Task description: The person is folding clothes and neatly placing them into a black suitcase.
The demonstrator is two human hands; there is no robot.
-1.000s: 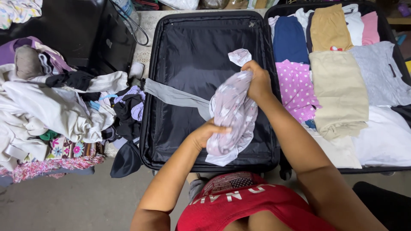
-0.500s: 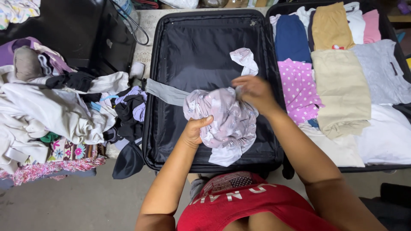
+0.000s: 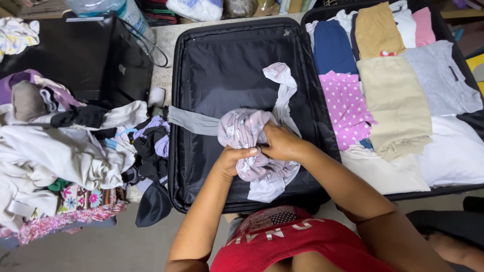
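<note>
I have both hands closed on the bunched lilac printed garment (image 3: 249, 141): left hand (image 3: 233, 160) gripping its near-left edge, right hand (image 3: 280, 142) clamped just right of it, touching. The bundle sits over the open suitcase's empty black half (image 3: 222, 60). Its white tail runs away beyond the right hand. Fingertips are buried in cloth; the garment's type is unclear.

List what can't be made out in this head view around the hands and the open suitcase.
- What kind of garment the bunched pale patterned cloth is: crumpled, partly covered by the left hand and right hand.
- The fingertips of both hands: buried in that cloth.
- The suitcase floor under the cloth: hidden.
- The folded clothes on the right: cut by the frame edge.
</note>
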